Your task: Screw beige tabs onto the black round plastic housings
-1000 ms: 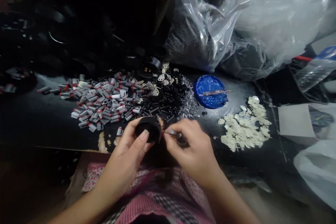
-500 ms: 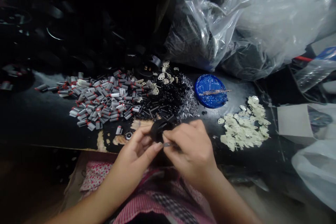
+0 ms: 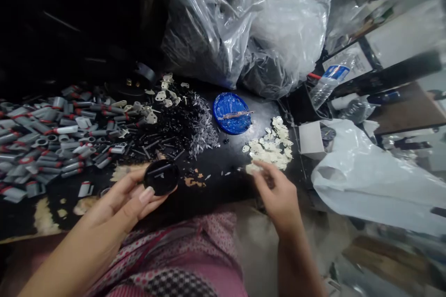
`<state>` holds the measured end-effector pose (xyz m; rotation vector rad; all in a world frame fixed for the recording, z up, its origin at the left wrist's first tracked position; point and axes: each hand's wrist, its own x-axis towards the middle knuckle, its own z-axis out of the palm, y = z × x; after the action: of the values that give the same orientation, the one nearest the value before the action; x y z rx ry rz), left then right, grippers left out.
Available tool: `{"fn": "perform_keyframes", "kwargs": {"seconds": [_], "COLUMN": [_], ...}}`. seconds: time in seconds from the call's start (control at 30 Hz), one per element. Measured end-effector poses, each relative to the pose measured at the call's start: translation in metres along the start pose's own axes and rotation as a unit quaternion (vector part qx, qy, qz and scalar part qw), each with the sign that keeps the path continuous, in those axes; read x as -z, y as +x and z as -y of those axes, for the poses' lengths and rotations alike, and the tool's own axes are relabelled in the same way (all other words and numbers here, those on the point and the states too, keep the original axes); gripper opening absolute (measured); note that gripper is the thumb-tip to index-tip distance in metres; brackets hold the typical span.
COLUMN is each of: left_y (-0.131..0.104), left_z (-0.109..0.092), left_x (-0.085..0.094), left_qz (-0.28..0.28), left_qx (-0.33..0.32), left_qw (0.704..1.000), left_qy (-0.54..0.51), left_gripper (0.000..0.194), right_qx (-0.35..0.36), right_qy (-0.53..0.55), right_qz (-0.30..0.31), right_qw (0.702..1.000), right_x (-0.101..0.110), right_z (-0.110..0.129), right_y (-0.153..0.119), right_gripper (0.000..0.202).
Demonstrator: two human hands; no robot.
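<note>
My left hand [image 3: 128,204] holds a round black plastic part [image 3: 161,177] between thumb and fingers, its dark face turned up over the near edge of the table. Off to the right, my right hand [image 3: 277,190] is at the near left side of a pile of thin cream-coloured plates [image 3: 272,148]. Its thumb and index fingertips pinch at one cream plate [image 3: 251,168] there; the other fingers are curled and partly hidden.
Left lies a heap of grey cylinders with red rings [image 3: 52,139]. Black springs [image 3: 153,144] and small grey slivers [image 3: 204,130] are heaped mid-table. Behind the pile sits a blue lid with a stick [image 3: 232,125]. Plastic bags [image 3: 216,32], a small white box [image 3: 311,139] and a bottle [image 3: 331,81] stand farther right.
My right hand has left the black part and moved right to the cream plates. My left hand keeps the black part, now tilted face up. The view has swung right.
</note>
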<state>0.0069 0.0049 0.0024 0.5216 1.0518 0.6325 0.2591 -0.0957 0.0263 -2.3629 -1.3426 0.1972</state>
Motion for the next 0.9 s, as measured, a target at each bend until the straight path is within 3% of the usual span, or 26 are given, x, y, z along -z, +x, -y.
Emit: {"fn": "perform_keyframes", "kwargs": {"seconds": [0.07, 0.13, 0.27, 0.37, 0.53, 0.67, 0.77, 0.9], "left_y": [0.001, 0.002, 0.0, 0.0, 0.006, 0.007, 0.004, -0.003], "left_z": [0.0, -0.001, -0.004, -0.004, 0.002, 0.002, 0.003, 0.009], "left_x": [0.0, -0.002, -0.009, -0.01, -0.006, -0.007, -0.006, -0.007], "left_qz": [0.01, 0.02, -0.001, -0.013, -0.011, -0.007, 0.004, -0.002], "left_qx": [0.009, 0.017, 0.015, -0.012, -0.044, -0.05, -0.054, -0.031], "left_qw": [1.0, 1.0, 1.0, 1.0, 0.999, 0.999, 0.998, 0.996], "left_qy": [0.003, 0.004, -0.005, -0.002, -0.011, 0.0, -0.014, -0.081], "left_gripper": [0.036, 0.039, 0.036, 0.027, 0.024, 0.022, 0.02, 0.03], "right_qx": [-0.015, -0.005, 0.031, 0.053, 0.098, 0.154, 0.155, 0.132], "right_qy": [-0.027, -0.029, -0.006, 0.018, 0.027, -0.054, -0.072, 0.022], "right_qz": [0.016, 0.023, 0.028, 0.039, 0.053, 0.08, 0.079, 0.09], "right_qw": [0.999, 0.999, 0.999, 0.998, 0.993, 0.983, 0.982, 0.987], "right_x": [-0.001, -0.009, -0.027, -0.028, -0.02, -0.027, -0.031, -0.03], "right_z": [-0.024, -0.028, -0.002, 0.015, 0.022, 0.028, 0.033, 0.052], "right_y": [-0.001, 0.0, 0.012, 0.022, 0.034, 0.045, 0.049, 0.041], "right_gripper": [0.024, 0.018, 0.013, 0.013, 0.014, 0.013, 0.011, 0.006]}}
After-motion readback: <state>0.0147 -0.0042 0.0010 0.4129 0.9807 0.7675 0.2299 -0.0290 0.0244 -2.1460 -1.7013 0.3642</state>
